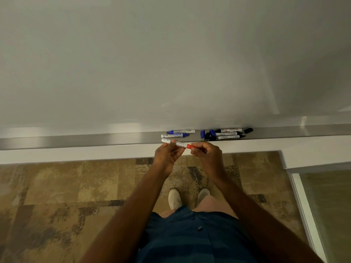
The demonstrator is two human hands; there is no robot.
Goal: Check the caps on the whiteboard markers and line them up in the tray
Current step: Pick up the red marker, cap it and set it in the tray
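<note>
both hands grip the red marker (177, 143) just before the tray (76, 140), my left hand (167, 153) on its barrel, right hand (206, 149) pinching its cap, while 5 markers there lie uncapped, unaligned.

A long metal tray (95, 140) runs under the whiteboard. On it lie two blue markers (177, 133) side by side, and further right three black markers (228, 133) with loose blue and black caps (208, 134) beside them.
</note>
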